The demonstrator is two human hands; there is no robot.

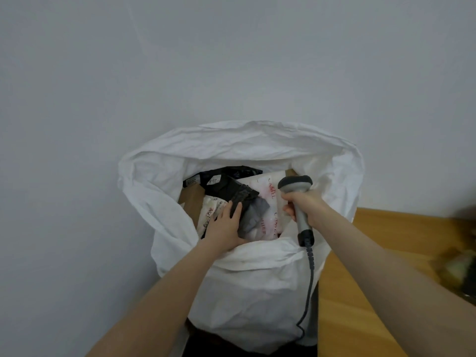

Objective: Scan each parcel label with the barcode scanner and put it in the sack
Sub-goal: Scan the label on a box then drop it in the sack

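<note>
Several parcels lie inside the white sack (252, 279), whose mouth stands open and rolled back: a black parcel (226, 186) with small labels towards the sack's far side, a white parcel (268, 188) with red lettering at its right side, a brown carton (192, 199) against its left wall, and a grey parcel (255, 215) uppermost near the middle.

The hands are apart. The left hand (225, 224) reaches over the sack's near rim and rests on the grey parcel with fingers fairly straight; whether the thumb hooks under it cannot be told. The right hand (306, 204) is clamped round the handle of the barcode scanner (296, 184), held above the sack's right side with its head turned towards the contents. Its cable (310, 279) hangs down the sack's outer front.

Assessment: the work appears well advanced, with the grey parcel at the point of deposit. A wooden table (386, 228) stands to the right of the sack; blurred items (461, 264) at its far end may be parcels awaiting scanning, but this cannot be confirmed.
</note>
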